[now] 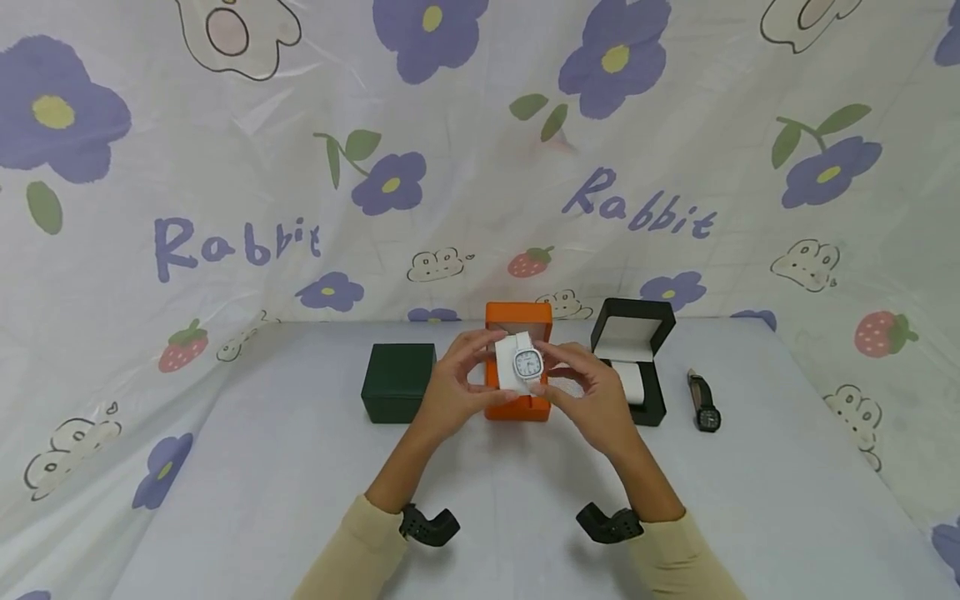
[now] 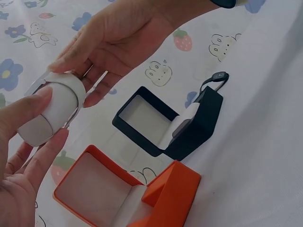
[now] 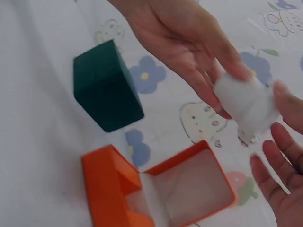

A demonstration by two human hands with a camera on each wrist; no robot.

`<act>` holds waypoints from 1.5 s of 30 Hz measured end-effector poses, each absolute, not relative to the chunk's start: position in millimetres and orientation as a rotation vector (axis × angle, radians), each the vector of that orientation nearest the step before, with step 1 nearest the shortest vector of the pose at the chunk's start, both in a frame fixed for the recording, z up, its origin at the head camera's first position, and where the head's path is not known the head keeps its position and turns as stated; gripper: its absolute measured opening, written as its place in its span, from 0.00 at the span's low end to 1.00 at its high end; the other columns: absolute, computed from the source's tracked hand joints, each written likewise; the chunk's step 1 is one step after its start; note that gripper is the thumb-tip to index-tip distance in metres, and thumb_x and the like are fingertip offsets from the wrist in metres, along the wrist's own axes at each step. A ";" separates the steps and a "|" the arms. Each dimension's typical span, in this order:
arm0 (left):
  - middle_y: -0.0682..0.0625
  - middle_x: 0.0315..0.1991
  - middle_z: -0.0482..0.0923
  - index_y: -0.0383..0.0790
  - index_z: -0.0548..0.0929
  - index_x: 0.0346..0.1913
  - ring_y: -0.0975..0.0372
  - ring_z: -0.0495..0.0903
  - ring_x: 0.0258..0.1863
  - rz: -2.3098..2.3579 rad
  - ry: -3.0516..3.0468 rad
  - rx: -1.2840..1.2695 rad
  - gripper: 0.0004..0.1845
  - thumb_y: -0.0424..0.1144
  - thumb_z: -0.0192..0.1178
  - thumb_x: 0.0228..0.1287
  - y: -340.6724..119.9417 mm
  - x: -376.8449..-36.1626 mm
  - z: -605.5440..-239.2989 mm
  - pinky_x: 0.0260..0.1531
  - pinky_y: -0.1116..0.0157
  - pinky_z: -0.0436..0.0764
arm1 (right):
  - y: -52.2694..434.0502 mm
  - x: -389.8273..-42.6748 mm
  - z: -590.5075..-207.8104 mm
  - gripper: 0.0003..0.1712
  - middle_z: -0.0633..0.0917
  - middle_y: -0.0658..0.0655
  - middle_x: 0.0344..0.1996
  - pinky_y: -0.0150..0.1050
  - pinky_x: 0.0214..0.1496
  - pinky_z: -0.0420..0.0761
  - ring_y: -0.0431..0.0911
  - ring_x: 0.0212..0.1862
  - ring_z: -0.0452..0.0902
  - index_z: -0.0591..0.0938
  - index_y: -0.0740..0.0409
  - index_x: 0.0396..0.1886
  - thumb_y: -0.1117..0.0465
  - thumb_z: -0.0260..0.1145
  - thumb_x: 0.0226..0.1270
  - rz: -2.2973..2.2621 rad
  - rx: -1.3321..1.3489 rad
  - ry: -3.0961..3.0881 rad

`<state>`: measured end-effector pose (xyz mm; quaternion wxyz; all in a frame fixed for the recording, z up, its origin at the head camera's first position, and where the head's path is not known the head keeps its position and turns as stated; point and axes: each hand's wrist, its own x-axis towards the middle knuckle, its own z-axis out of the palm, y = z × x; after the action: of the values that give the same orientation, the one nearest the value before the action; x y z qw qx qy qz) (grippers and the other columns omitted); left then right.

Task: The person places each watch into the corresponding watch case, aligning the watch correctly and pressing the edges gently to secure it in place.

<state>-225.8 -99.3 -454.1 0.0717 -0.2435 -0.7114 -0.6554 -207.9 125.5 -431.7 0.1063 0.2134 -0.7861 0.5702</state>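
A white watch [image 1: 527, 362] wrapped round a white cushion [image 2: 52, 111] is held in the air just above the open orange box [image 1: 517, 407]. My left hand [image 1: 489, 368] pinches one end of the cushion between thumb and fingers [image 2: 45, 97]. On the other side my right hand [image 1: 552, 372] holds it, thumb [image 3: 286, 97] and forefinger on it and the other fingers spread below. The cushion [image 3: 246, 105] shows blurred white in the right wrist view. The orange box [image 2: 109, 194] shows an empty pale lining [image 3: 189, 187].
A shut dark green box [image 1: 398, 382] stands left of the orange one. To the right is an open black box [image 1: 633, 360] with a white cushion inside. A black watch [image 1: 703, 403] lies on the table beyond it. A flower-print cloth covers the table and backdrop.
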 end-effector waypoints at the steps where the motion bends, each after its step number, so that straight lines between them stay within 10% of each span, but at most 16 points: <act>1: 0.53 0.67 0.68 0.49 0.77 0.69 0.50 0.77 0.62 -1.984 -2.137 -0.746 0.38 0.34 0.79 0.53 -100.5 -224.8 -453.8 0.43 0.54 0.88 | 127.7 -208.0 -429.3 0.37 0.82 0.48 0.56 0.40 0.62 0.81 0.47 0.57 0.78 0.78 0.44 0.70 0.62 0.78 0.60 1.663 0.673 -2.333; 9: 0.51 0.66 0.69 0.49 0.75 0.71 0.50 0.76 0.62 -2.038 -2.121 -0.861 0.39 0.32 0.77 0.55 -104.7 -219.0 -450.8 0.43 0.55 0.88 | 137.9 -208.0 -417.9 0.55 0.69 0.50 0.74 0.46 0.67 0.77 0.53 0.71 0.68 0.64 0.43 0.79 0.67 0.81 0.54 1.596 0.935 -2.467; 45: 0.54 0.66 0.69 0.58 0.75 0.71 0.54 0.76 0.63 -1.989 -2.153 -0.888 0.43 0.31 0.79 0.51 -103.3 -212.2 -443.0 0.41 0.56 0.88 | 132.5 -203.3 -419.5 0.46 0.74 0.51 0.68 0.48 0.54 0.86 0.54 0.60 0.80 0.70 0.38 0.75 0.67 0.78 0.59 1.737 0.916 -2.388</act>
<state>-212.2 -103.3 -443.0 0.0394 -0.2897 -0.7024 -0.6489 -203.3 132.5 -419.5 0.0249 0.2960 -0.7722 0.5617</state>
